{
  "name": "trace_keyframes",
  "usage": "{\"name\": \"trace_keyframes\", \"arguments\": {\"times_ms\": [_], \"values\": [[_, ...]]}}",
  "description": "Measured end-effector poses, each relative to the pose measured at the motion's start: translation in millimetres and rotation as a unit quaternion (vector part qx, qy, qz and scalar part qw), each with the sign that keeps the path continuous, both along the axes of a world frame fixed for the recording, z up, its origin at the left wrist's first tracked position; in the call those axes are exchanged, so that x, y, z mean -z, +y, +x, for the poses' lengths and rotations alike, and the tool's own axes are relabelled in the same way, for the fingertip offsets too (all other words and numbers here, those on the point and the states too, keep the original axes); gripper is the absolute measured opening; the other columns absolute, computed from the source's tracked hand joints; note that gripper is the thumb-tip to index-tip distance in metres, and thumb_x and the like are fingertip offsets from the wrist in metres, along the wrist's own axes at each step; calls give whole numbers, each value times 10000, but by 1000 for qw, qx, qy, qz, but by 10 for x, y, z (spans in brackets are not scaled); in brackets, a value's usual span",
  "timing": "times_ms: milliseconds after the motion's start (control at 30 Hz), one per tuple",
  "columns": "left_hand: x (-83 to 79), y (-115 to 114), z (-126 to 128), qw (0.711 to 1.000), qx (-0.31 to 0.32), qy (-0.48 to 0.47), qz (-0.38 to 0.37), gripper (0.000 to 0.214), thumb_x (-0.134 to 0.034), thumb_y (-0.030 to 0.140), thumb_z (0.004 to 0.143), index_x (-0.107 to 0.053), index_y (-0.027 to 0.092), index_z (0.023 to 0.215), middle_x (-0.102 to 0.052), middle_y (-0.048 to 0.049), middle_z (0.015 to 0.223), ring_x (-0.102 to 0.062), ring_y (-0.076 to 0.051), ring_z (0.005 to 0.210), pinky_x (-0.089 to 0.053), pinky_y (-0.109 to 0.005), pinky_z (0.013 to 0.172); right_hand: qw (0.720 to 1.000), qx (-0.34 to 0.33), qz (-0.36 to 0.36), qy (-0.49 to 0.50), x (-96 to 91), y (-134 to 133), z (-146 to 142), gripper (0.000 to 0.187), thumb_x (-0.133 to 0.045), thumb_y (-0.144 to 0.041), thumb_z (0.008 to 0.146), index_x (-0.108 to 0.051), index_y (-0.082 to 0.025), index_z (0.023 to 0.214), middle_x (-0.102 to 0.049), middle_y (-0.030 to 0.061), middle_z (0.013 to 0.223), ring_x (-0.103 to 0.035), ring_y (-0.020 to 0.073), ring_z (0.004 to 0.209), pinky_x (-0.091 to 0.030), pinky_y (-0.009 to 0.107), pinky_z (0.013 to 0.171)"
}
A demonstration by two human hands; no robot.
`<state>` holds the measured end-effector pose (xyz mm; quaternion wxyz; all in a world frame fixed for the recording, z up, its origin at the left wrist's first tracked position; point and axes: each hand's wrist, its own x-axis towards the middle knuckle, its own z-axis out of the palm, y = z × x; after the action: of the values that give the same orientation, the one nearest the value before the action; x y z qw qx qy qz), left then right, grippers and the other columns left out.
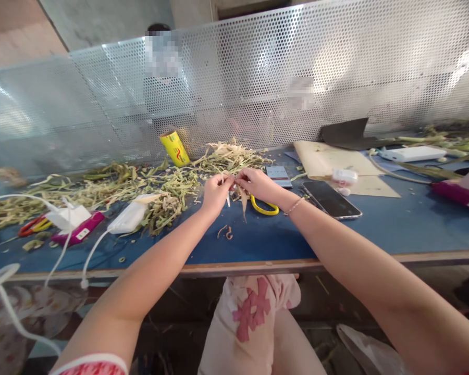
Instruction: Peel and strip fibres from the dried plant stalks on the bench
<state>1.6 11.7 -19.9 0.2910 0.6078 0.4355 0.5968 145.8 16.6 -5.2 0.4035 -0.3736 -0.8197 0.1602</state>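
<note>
My left hand (216,194) and my right hand (254,183) meet above the blue table, fingertips pinched together. From beneath the right fingers hangs a pale, pointed dried leaf (244,202). A thin white strip (228,198) dangles by the left fingertips; what exactly lies between the fingers is mostly hidden. Just under my right hand are the yellow handles of scissors (264,209), their blades out of sight. Behind both hands rises a heap of dried plant scraps (230,156). Two curled brown bits (229,233) lie on the table in front.
A perforated metal screen (250,78) stands along the back, with people behind it. To the left are more dried stalks (82,190), a white power bank (130,214) and cables. A yellow roll (175,148) leans behind. On the right lie a phone (331,199) and cardboard (332,159).
</note>
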Motion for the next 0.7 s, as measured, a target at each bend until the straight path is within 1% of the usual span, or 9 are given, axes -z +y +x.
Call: {"name": "trace_keyframes", "arguments": {"times_ms": [133, 267, 400, 467, 567, 633, 700], "values": [[-80, -67, 15, 999, -13, 43, -4, 219, -634, 313, 669, -577, 161, 522, -523, 12, 445, -449, -106, 454, -321, -238, 502, 999, 6, 37, -18, -5, -2, 13, 103, -477, -212, 767, -482, -168, 674, -510, -4, 617, -445, 106, 584, -325, 230, 559], [-154, -140, 38, 995, -21, 92, 17, 256, -634, 254, 676, -525, 167, 461, -475, 23, 415, -383, -100, 441, -255, -241, 491, 997, -7, 68, -29, -11, -4, 35, 74, -490, -197, 747, -487, -167, 679, -508, -3, 626, -440, 104, 586, -331, 231, 576], [-193, -159, 30, 993, 0, 115, 40, 264, -624, 215, 688, -500, 169, 459, -436, 31, 426, -355, -98, 460, -234, -244, 507, 998, -6, 55, -26, -33, -28, 45, 56, -500, -173, 719, -479, -168, 668, -497, -17, 598, -433, 93, 561, -326, 222, 563], [-217, -162, 9, 991, 24, 126, 42, 248, -607, 207, 702, -502, 168, 481, -440, 27, 446, -357, -99, 473, -242, -246, 518, 999, -5, 44, -19, -55, -47, 48, 55, -500, -172, 715, -477, -170, 665, -493, -23, 588, -431, 91, 553, -327, 220, 558], [-257, -166, -41, 988, 96, 118, 31, 202, -576, 208, 719, -518, 168, 529, -467, 17, 493, -389, -103, 504, -281, -242, 543, 999, -6, 31, -4, -94, -73, 56, 78, -501, -200, 730, -477, -171, 661, -494, -22, 588, -426, 91, 557, -329, 223, 558], [-274, -162, -79, 984, 143, 105, 24, 155, -576, 199, 702, -527, 165, 560, -485, 14, 529, -419, -104, 532, -310, -239, 562, 999, -11, 30, 6, -115, -89, 60, 99, -503, -214, 740, -472, -171, 658, -490, -22, 592, -416, 90, 561, -326, 225, 560], [-277, -148, -112, 980, 167, 105, 18, 86, -588, 182, 669, -538, 161, 602, -491, 17, 559, -434, -100, 545, -326, -234, 562, 999, -17, 25, 19, -127, -102, 60, 130, -507, -230, 748, -457, -173, 642, -465, -29, 575, -390, 84, 546, -313, 224, 544]]}}
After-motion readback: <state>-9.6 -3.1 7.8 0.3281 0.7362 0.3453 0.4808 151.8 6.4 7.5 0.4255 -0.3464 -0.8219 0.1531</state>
